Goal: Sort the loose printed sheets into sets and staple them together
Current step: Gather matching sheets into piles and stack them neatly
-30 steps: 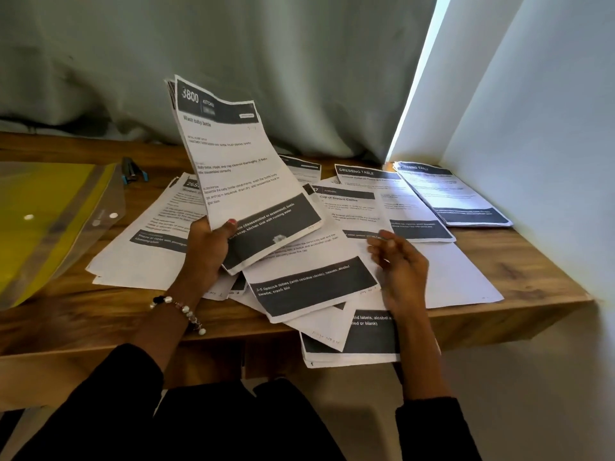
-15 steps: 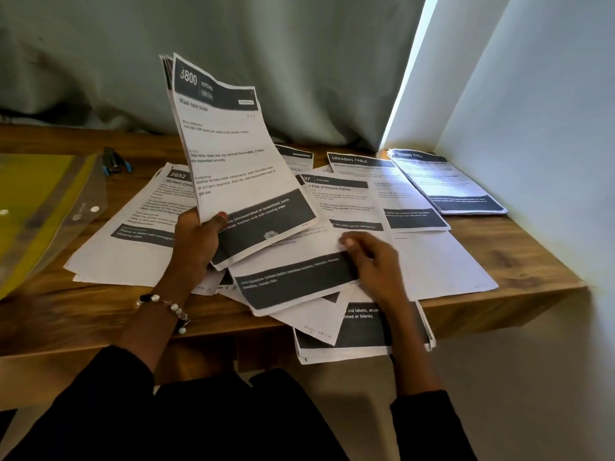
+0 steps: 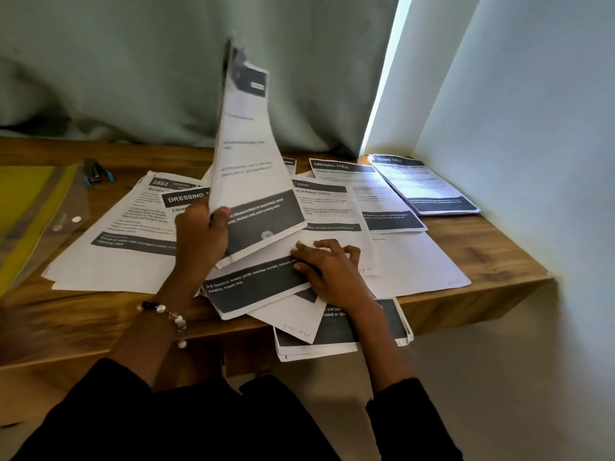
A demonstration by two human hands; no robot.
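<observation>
My left hand [image 3: 203, 232] grips the lower edge of a thin stack of printed sheets [image 3: 248, 154] and holds it upright above the desk, turned almost edge-on. My right hand [image 3: 327, 269] rests with curled fingers on the lipstick-tubes sheet [image 3: 253, 287] in the loose pile, fingertips on its right end. More printed sheets lie spread over the wooden desk [image 3: 482, 251]. A sheet headed 2652 [image 3: 133, 224] lies at the left. A dressing-table sheet [image 3: 362, 191] lies behind the pile. A separate set [image 3: 426, 184] sits at the far right by the wall. A stapler [image 3: 96, 171] lies at the back left.
A yellow plastic folder [image 3: 30, 207] with a clear flap covers the desk's left end. A few sheets [image 3: 342, 334] hang over the front edge of the desk. A grey curtain [image 3: 166, 68] hangs behind, and a white wall [image 3: 532, 128] closes the right side.
My left hand has swung the held stack to the right and turned it nearly edge-on. My right hand has slid left and nearer along the lipstick-tubes sheet.
</observation>
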